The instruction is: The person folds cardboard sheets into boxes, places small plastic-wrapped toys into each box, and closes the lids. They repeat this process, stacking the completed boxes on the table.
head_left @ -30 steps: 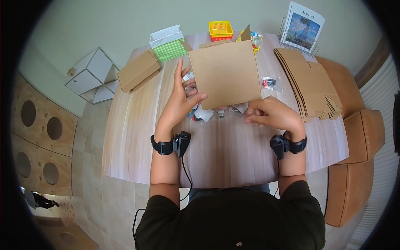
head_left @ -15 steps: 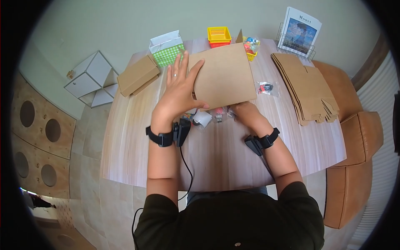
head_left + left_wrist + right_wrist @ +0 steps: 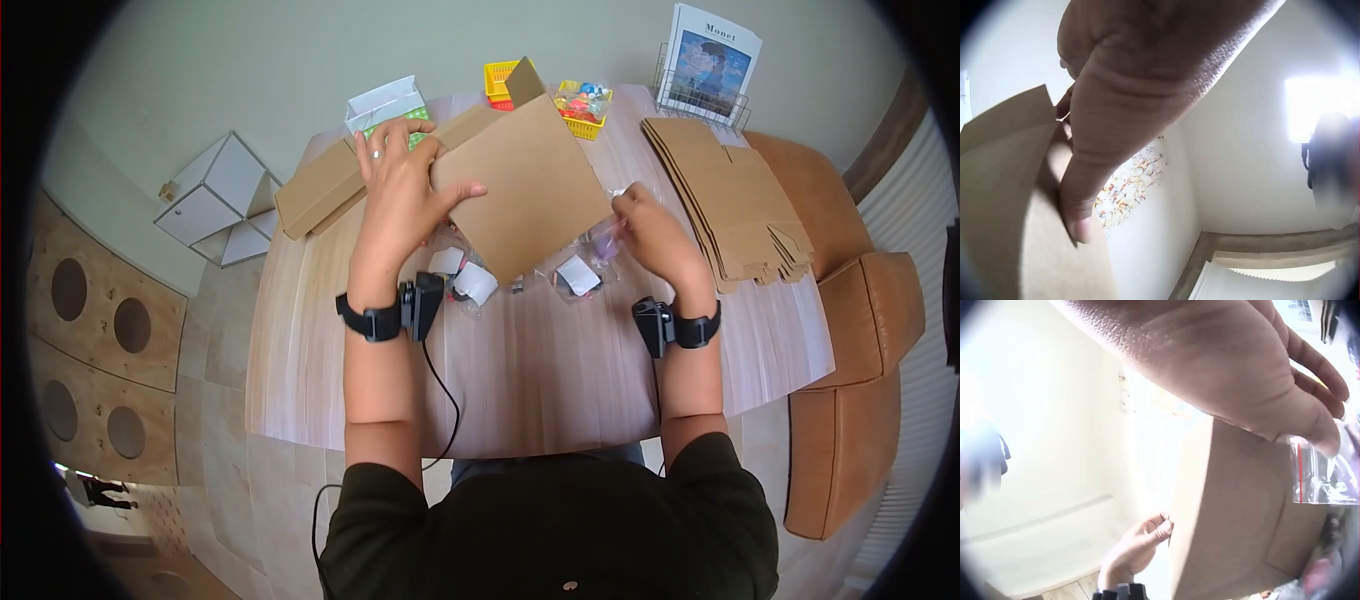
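Observation:
A cardboard box (image 3: 525, 190) is held up tilted over the table, one flap (image 3: 523, 82) standing up at its far edge. My left hand (image 3: 400, 195) grips its left side, the thumb (image 3: 1082, 222) lying on the cardboard face. To the right of the box my right hand (image 3: 655, 235) pinches a clear zip bag (image 3: 605, 243) with something purple in it. In the right wrist view this bag (image 3: 1322, 475) shows a red zip line and hangs below the thumb, close to the box wall (image 3: 1241, 487). The box's inside is hidden from the head view.
Small clear bags with white labels (image 3: 577, 275) lie below the box. Behind stand yellow baskets (image 3: 580, 128), one full of small bags, and a green-checked paper bag (image 3: 385, 100). A closed carton (image 3: 320, 190) lies left; flattened cardboard (image 3: 725, 200) and a wire rack (image 3: 700, 100) are right.
The right hand reached down among the bags under the box, then moved right and up with a clear bag. The left hand turned the box, and its far flaps now show.

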